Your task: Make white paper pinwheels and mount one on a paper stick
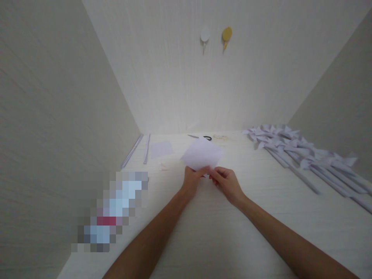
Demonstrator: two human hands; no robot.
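Both of my hands grip the near corner of a pale square sheet of paper (202, 152), which is held a little above the table in the middle. The fingers of my left hand (194, 176) are closed on the paper's near edge, thumb on top. My right hand (225, 181) pinches the paper close beside the left thumb. Fingertips hide part of that corner. Just beyond the paper lies a pair of scissors (207, 138) with dark handles, partly covered by the sheet.
Paper pinwheels (279, 143) on sticks are piled at the right. At the left lie another paper square (161, 149) and two paper strips or sticks (147, 149). A blurred-out object (116, 209) stands nearer. Small beige bits (221, 137) lie behind. Two hooks (227, 35) are on the wall.
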